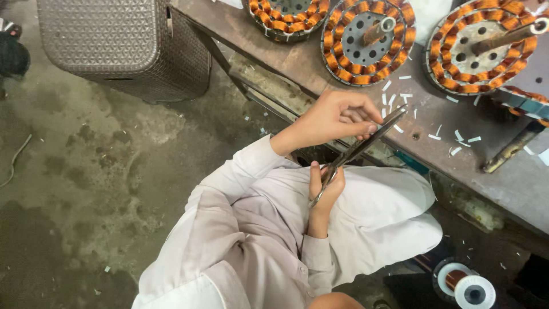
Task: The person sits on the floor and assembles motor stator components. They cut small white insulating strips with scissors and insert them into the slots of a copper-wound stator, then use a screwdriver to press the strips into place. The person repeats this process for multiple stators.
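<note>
My right hand [323, 186] is shut around the handles of a long pair of dark metal scissors [366, 143], close above my lap. The blades slant up to the right and end over the edge of the workbench [434, 154]. My left hand [334, 117] reaches in from the left, its fingertips pinched together right against the blades near their tips. Whatever it pinches is too small to make out. Small white paper slips [463, 137] lie scattered on the bench just beyond the blade tips.
Three round stators with copper windings [368, 40] [483, 48] [286, 14] sit on the bench. A brown woven bin [123, 46] stands on the concrete floor at upper left. Spools of copper wire [463, 283] stand by my knee at lower right.
</note>
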